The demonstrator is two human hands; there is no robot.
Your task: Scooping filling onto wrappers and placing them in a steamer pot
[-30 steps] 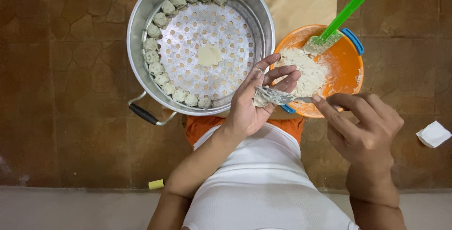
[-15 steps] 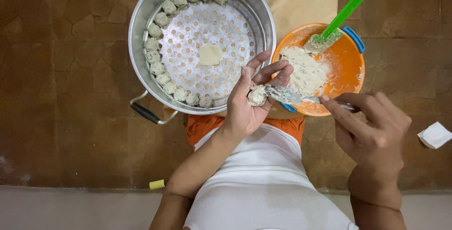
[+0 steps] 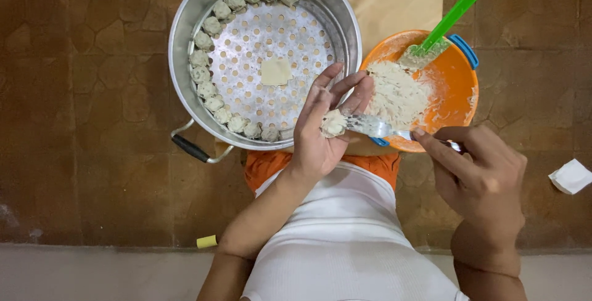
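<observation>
1. Head view, largest item: a round metal steamer pot (image 3: pixel 265 61) stands on the brown tiled floor (image 3: pixel 80 122). Its perforated tray carries a curved row of small pale dumplings (image 3: pixel 209 82) along the left rim and a single flat square wrapper (image 3: pixel 275 72) near the middle. The pot has not shifted over the last second.
2. An orange bowl (image 3: pixel 453 88) sits just right of the pot, touching or nearly touching it, and holds pale shredded filling (image 3: pixel 398 94). A green spatula (image 3: pixel 459 8) leans in it, unmoved.
3. The left hand (image 3: pixel 320 128) is held palm up between pot and bowl, fingers spread and slightly raised (a second ago they curled more closely about the filling). It cradles one part-formed dumpling (image 3: pixel 333 123) on the base of the fingers, so it is open but bearing a load.
4. The right hand (image 3: pixel 478 174) is closed on the handle of a metal spoon (image 3: pixel 373 126). It has drawn a little to the right and lower, while the spoon's bowl now lies against the dumpling's right side.
5. Reading of the change: filling carried from the bowl has been gathered into a compact lump in the palm; the piece looks shaped but not yet placed, and a gap remains in the ring on the tray.
6. Smallest items: a crumpled white paper (image 3: pixel 570 176) at far right and a small yellow object (image 3: pixel 207 241) on the floor's edge.
</observation>
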